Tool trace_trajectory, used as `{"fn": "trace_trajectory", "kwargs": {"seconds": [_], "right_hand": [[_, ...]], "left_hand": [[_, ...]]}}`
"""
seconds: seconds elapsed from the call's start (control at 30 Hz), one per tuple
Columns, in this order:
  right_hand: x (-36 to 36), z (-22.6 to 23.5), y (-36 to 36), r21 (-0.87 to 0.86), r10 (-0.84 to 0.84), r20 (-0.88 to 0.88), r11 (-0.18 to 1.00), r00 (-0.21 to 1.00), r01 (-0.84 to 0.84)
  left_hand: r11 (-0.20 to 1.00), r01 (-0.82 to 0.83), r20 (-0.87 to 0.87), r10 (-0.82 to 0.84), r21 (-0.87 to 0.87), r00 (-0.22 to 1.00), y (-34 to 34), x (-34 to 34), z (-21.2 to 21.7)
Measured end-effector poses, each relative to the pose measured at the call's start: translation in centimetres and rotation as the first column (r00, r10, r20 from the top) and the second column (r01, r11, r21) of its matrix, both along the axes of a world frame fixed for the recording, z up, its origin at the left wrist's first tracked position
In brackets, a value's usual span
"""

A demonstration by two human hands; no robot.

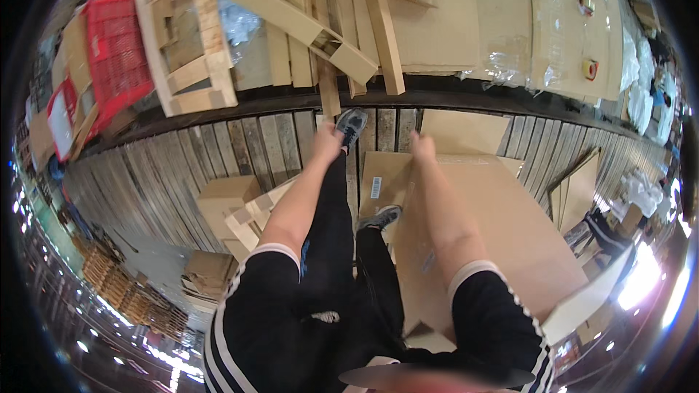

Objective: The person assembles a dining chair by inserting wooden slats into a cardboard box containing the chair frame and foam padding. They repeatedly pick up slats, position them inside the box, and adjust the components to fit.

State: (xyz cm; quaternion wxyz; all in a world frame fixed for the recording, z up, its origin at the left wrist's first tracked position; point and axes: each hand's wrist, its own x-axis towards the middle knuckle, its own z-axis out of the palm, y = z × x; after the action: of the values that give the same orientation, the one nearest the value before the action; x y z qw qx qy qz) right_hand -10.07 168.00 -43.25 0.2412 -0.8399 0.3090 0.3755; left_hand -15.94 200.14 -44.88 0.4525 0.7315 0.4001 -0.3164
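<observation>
My left hand reaches forward beside my dark sneaker, just below the near end of a long brown strip. Its fingers are smeared, and whether it touches the strip cannot be made out. My right hand is over the far left corner of a large cardboard box, close to a raised cardboard flap. Its fingers look curled, but what they hold, if anything, is hidden. A smaller cardboard panel with a white label lies between my legs and the box.
Across the far side, a dark ledge borders stacked flat cardboard, long cardboard channels and a wooden frame. A red plastic crate stands at the far left. Another carton sits on the slatted floor left of me.
</observation>
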Motion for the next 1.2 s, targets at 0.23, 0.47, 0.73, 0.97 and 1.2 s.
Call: {"fn": "trace_trajectory", "kwargs": {"seconds": [0.23, 0.47, 0.73, 0.97, 1.2], "right_hand": [[17.3, -16.9, 4.0, 0.234, -0.358, 0.026, 0.910, 0.933, 0.342], [9.5, -18.5, 15.3, 0.607, -0.490, -0.134, 0.647, 0.861, 0.462], [14.0, 3.0, 11.8, 0.661, -0.454, -0.528, 0.311, 0.718, 0.683], [23.8, 27.6, 10.5, 0.853, -0.495, -0.293, 0.250, 0.818, 0.457], [26.2, 50.2, 5.6, 0.798, -0.564, -0.134, 0.426, 0.815, 0.426]], "left_hand": [[0.984, -0.076, 0.018, 0.079, -0.159, 0.997, 6.0, 7.7, -14.7], [0.681, -0.617, 0.192, 0.718, -0.396, 0.669, -3.5, 10.6, -13.4], [0.960, -0.108, 0.274, 0.179, -0.258, 0.945, -2.9, 10.8, 8.1], [0.855, -0.231, 0.437, 0.448, -0.464, 0.780, -8.5, 21.5, 30.8], [0.387, -0.246, -0.016, 0.510, -0.889, 0.860, -10.9, 24.9, 49.3]]}}
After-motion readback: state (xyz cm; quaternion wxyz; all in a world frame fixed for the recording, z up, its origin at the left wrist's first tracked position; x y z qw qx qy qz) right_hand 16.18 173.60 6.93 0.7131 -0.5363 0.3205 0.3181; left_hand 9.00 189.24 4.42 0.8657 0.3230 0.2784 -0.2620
